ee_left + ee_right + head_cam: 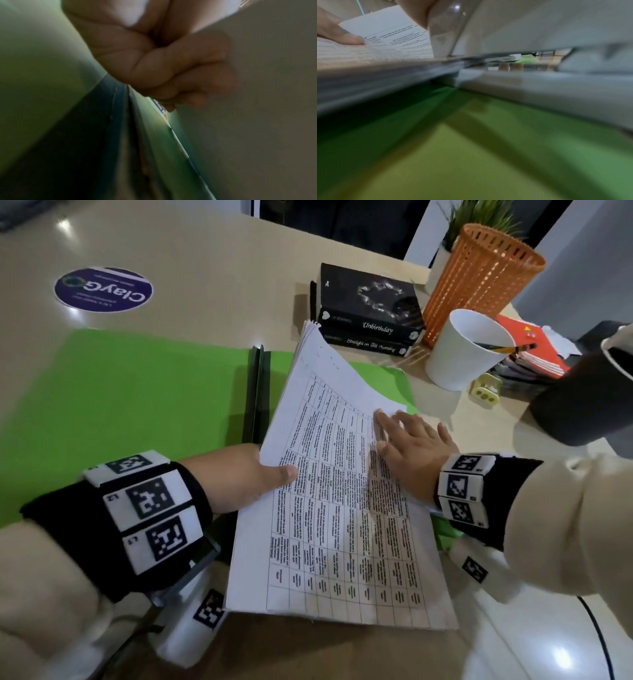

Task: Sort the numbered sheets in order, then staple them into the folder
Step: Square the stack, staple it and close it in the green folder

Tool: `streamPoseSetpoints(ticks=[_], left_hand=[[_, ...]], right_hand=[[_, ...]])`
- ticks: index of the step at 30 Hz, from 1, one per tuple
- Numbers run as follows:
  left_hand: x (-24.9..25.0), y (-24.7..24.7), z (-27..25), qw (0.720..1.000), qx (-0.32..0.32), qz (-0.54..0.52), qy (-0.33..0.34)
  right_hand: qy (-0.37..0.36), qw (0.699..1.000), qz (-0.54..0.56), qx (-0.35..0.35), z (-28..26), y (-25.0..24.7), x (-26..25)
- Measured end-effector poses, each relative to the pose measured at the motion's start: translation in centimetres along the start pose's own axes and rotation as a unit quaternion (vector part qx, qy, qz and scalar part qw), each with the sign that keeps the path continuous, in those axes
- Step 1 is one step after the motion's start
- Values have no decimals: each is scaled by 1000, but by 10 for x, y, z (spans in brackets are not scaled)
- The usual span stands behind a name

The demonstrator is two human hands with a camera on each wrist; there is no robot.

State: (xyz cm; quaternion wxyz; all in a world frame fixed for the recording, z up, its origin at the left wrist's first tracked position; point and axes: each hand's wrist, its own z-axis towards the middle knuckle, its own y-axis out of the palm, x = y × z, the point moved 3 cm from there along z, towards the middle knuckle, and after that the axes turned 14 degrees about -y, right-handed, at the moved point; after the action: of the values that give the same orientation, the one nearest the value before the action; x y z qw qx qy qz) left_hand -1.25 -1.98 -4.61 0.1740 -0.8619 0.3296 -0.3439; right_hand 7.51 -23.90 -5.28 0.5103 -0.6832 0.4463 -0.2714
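Observation:
An open green folder (137,392) lies flat on the table with its dark spine (255,392) running up the middle. A stack of printed sheets (335,525) covered in tables of text lies over the folder's right half, its left edge raised. My left hand (253,477) grips that edge, thumb on top. In the left wrist view its fingers (180,75) curl under the paper (257,94). My right hand (411,446) rests flat on the top sheet with fingers spread. The right wrist view shows its thumb (346,36) on the sheet (385,33), above the folder (453,155).
Two black books (370,313) are stacked behind the folder. To the right stand an orange mesh basket (479,278), a white cup (462,350) holding a pencil, a small pale yellow object (486,392), red notebooks (534,347) and a dark cylinder (582,398). A purple sticker (102,289) sits far left.

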Motion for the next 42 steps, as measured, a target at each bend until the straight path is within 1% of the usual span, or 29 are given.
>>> streamPoseSetpoints(ticks=[3,5,11,15,18,22,25,27,29,32,36,37,39,42], left_hand=[[0,1,4,1000,8,-14,1],[1,2,2,1000,11,-4,-1],[-1,2,1,1000,-5,-2,5],[0,2,-3,1000,2,18,6],[1,2,-5,999,9,38,0],[0,2,-6,999,12,36,-10],[0,3,-7,999,11,38,-13],[1,3,-8,999,15,49,-10],[-1,2,-10,998,22,53,-11],[-7,1,-10,998,28,49,-19],[-13,-4,-12,998,44,42,-33],[-16,-5,-12,998,44,36,-34],[-19,-7,-11,998,49,18,-39],[-21,-8,-15,997,64,-1,-40]], right_hand=[[-4,1000,-12,-1,1,1,-1],[-9,1000,-5,3,0,1,-2],[-9,1000,-10,-2,3,3,0],[-4,1000,10,7,0,2,-1],[-25,1000,11,6,-3,-1,-1],[-8,994,83,75,-7,-14,7],[-6,990,101,97,-9,-17,12],[-27,993,79,84,-11,-17,13],[-50,995,63,50,-16,-21,12],[-52,994,94,26,-31,-32,10],[-73,994,39,-71,-50,-34,8],[-78,993,18,-83,-53,-32,9],[-82,993,3,-80,-56,-30,11],[-81,995,28,-47,-63,-35,11]])
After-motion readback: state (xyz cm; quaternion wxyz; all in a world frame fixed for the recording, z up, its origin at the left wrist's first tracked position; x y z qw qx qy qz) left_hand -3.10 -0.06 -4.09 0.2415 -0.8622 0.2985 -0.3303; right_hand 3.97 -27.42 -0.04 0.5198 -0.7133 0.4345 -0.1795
